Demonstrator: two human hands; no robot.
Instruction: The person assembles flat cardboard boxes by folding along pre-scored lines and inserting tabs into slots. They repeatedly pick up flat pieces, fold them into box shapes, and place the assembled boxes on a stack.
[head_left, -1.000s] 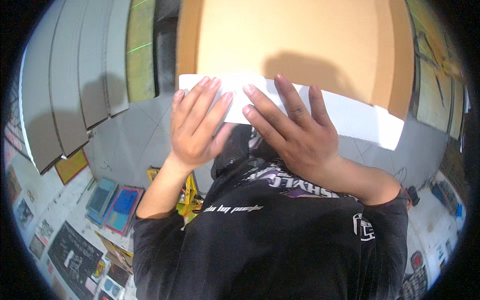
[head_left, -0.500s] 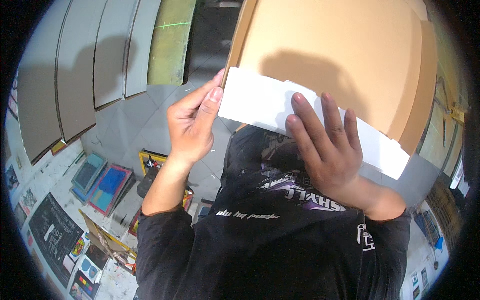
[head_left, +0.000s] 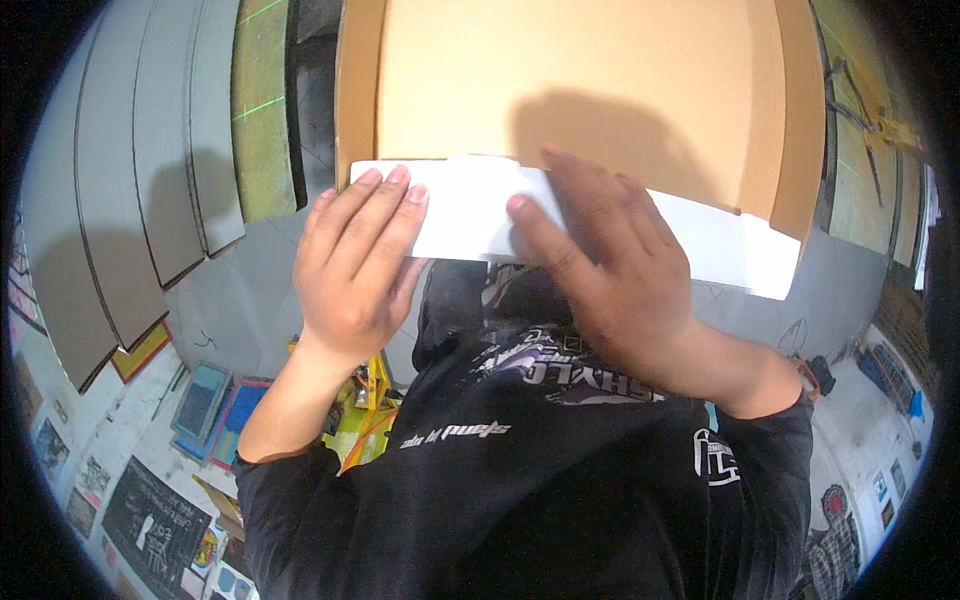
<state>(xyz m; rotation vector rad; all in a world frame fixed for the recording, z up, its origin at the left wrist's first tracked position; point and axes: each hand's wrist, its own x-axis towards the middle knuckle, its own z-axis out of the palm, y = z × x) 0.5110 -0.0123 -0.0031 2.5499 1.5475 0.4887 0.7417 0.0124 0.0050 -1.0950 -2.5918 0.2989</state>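
While my left hand (head_left: 355,265) lies with its fingers stretched out and close together, their tips on the left end of a white flap (head_left: 465,210), my right hand (head_left: 630,255) is spread wider and blurred, its fingers over the middle of that strip; I cannot tell how firmly any of them bear down. The flap runs along the near edge of a shallow cardboard box (head_left: 450,70), which fills the upper middle of my view, just ahead of my black T-shirt (head_left: 500,520).

As I judge it, uneven pressure is the main hazard: neither hand covers the right end, so that end could spring up or skew while the left lies flat. Pushing hard at one spot could crease the board off its line, and a dragged fingertip could smudge the white face. Strain at the corner by the right side wall (head_left: 800,110) could tear or crush the edge. What bears the box is hidden from me, so a firm shove might also slide it.

The flap's face looks smooth and bright, with a small tab jutting from its upper edge; the box inside is matte tan, with narrow walls. Over to my left are long, flat grey panels (head_left: 160,150) parted by dark gaps, beside a yellow-green board (head_left: 265,110).
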